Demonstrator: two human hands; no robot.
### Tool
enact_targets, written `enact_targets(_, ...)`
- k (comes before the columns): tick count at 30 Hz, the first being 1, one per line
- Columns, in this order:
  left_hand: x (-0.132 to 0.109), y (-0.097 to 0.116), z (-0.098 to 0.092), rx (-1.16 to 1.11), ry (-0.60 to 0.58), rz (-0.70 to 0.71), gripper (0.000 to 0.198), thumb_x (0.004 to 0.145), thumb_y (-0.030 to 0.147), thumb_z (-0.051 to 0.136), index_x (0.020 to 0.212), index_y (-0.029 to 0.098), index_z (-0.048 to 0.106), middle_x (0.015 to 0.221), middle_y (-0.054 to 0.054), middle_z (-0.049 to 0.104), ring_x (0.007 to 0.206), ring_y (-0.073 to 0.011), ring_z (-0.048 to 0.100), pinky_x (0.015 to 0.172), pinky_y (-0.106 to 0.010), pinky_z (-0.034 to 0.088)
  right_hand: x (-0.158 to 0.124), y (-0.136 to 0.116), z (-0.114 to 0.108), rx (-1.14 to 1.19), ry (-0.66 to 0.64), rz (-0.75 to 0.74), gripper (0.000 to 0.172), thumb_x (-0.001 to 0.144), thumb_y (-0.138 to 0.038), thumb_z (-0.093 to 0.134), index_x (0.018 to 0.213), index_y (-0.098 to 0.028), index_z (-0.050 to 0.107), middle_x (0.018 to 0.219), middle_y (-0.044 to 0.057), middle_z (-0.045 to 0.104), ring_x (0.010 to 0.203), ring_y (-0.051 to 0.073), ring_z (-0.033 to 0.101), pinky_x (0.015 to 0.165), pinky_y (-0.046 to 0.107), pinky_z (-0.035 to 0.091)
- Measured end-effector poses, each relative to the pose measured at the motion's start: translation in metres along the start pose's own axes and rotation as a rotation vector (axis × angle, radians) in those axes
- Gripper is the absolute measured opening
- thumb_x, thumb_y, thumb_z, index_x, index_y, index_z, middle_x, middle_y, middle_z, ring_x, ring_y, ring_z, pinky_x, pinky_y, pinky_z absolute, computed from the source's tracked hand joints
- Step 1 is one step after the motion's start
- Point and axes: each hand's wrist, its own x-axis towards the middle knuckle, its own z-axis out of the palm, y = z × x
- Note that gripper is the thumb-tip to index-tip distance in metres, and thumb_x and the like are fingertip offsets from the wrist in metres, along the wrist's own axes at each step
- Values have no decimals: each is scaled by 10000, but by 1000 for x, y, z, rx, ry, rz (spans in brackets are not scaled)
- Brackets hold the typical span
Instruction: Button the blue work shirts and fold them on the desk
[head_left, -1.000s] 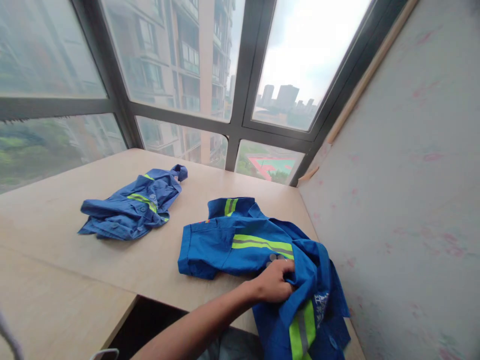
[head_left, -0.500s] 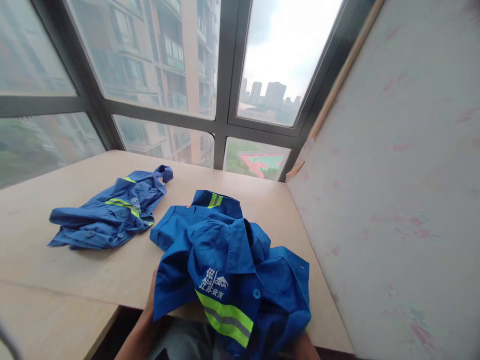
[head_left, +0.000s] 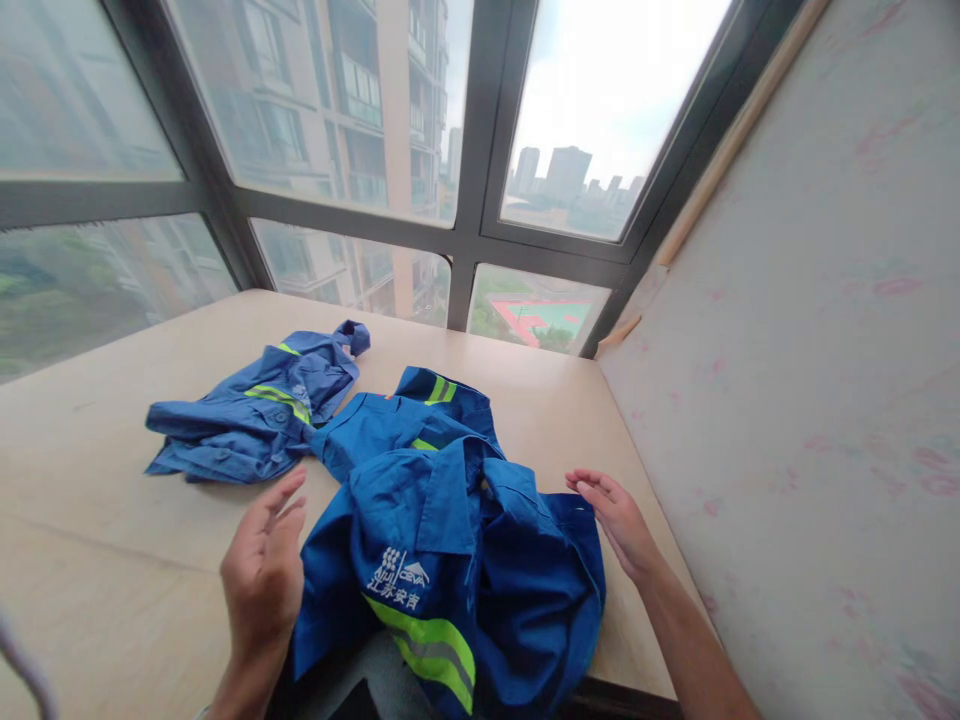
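Observation:
A blue work jacket (head_left: pixel 442 500) with yellow-green reflective bands and a white logo lies rumpled in front of me, its lower part hanging over the table edge onto my lap. My left hand (head_left: pixel 264 560) is raised just left of the jacket, fingers bent but apart, with nothing in it. On the other side, my right hand (head_left: pixel 611 515) hovers by the jacket's right shoulder, fingers stretched out and empty; whether the fingertips touch the cloth I cannot tell. A second blue garment (head_left: pixel 247 405) with similar bands lies crumpled to the left, beside the jacket's far sleeve.
The pale wooden tabletop (head_left: pixel 97 530) reaches back to grey-framed windows (head_left: pixel 461 285). A wall with faded floral paper (head_left: pixel 810 420) closes off the right side. A thin pale cord-like thing (head_left: pixel 26 660) shows at the lower left.
Both hands have come out from under the jacket's sides and risen, now apart from where they were. The jacket has settled slightly lower, and the view has shifted left.

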Motion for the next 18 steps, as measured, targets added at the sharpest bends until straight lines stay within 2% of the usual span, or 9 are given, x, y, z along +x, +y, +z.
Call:
enact_targets(1,0,11,9,38,-122,73,479,848,455,516,1213,165,626,1307,-107,639,1196,-283,607,1067,-456,454,10,-6,12,-45,-31,-48,445,679,-474,807,1012,-206,685,1093,79,723,1107,245,632,1002,380,466)
enact_targets(3,-1,26,32,210,-381,199,537,839,539,520,1223,180,631,1290,-102,652,1212,-282,596,1069,-439,452,30,-16,40,-127,-192,-85,454,723,-470,769,1085,-219,665,1164,83,699,1179,242,596,1069,401,411)
enact_targets(5,-3,30,56,449,-538,289,638,792,570,566,1291,172,592,1351,-126,609,1278,-309,543,1088,-443,424,49,-17,69,-213,-401,-40,486,732,-445,756,1153,-230,643,1229,88,667,1200,244,584,1071,411,410)
enact_targets(7,-7,26,77,668,-681,256,728,789,578,566,1373,147,521,1354,-169,597,1269,-339,546,1049,-458,442,63,-11,96,-314,-504,37,525,689,-387,781,1167,-234,629,1246,85,650,1185,257,589,1046,423,432)
enact_targets(9,-11,17,91,815,-788,168,774,809,573,538,1438,133,439,1284,-195,634,1182,-356,605,962,-467,485,72,1,117,-396,-506,71,549,633,-318,796,1145,-226,620,1166,72,673,1097,264,625,979,426,478)
enact_targets(11,-16,9,97,876,-818,147,708,827,501,519,1433,145,438,1236,-190,654,1118,-347,634,913,-453,495,75,12,129,-394,-483,102,536,597,-271,789,1101,-216,612,1057,48,689,976,249,656,882,400,520)
enact_targets(14,-19,-1,95,813,-775,192,455,801,320,491,1218,179,605,1189,-150,664,1110,-301,625,942,-406,465,72,19,131,-269,-492,202,418,582,-249,771,967,-194,617,895,11,685,821,199,657,745,324,527)
enact_targets(16,-17,-8,90,644,-744,160,303,758,259,466,988,190,651,1056,-107,691,1024,-264,640,919,-374,465,69,19,125,-142,-528,261,360,586,-244,765,911,-182,621,838,2,674,762,168,642,680,277,507)
enact_targets(18,-11,-20,82,348,-735,74,174,721,259,458,792,200,606,883,-58,681,883,-227,640,841,-340,485,68,17,116,9,-501,272,371,588,-230,763,930,-186,625,879,11,672,769,154,640,660,254,501)
